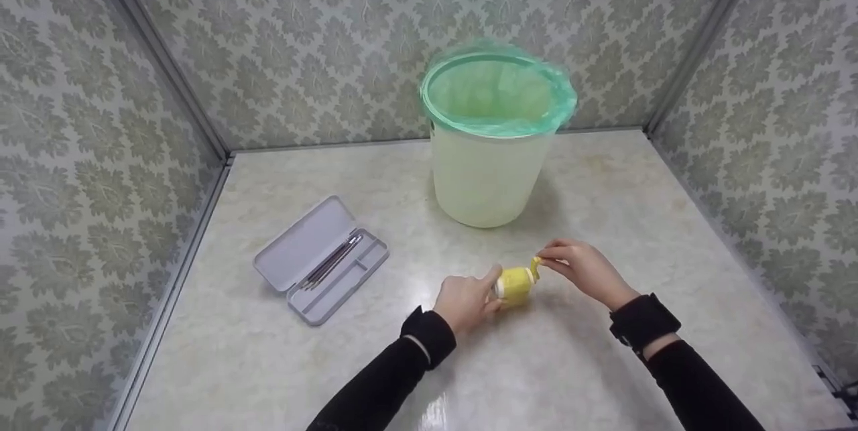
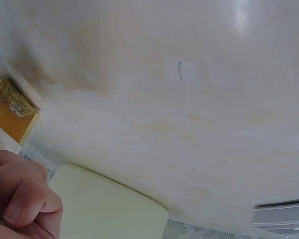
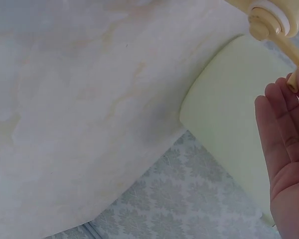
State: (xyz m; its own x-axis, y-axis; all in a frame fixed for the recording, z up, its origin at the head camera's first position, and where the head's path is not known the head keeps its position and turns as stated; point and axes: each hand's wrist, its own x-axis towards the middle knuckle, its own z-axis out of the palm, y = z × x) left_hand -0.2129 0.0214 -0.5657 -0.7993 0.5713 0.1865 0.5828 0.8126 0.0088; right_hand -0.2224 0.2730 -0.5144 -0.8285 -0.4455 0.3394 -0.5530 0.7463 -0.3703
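Observation:
A yellow hand-crank pencil sharpener lies sideways between the two hands, near the middle of the table. My left hand grips its body from the left, thumb on top. At its right end, beside a white ring, sticks out a yellow crank handle; the fingertips of my right hand pinch the knob of that crank. The left wrist view shows curled fingers and part of the sharpener's printed side. Whether a pencil is inside cannot be seen.
An opened grey pencil case with several pencils inside lies on the left. Behind the hands stands a pale bin lined with a green bag. Patterned panels wall the table on three sides.

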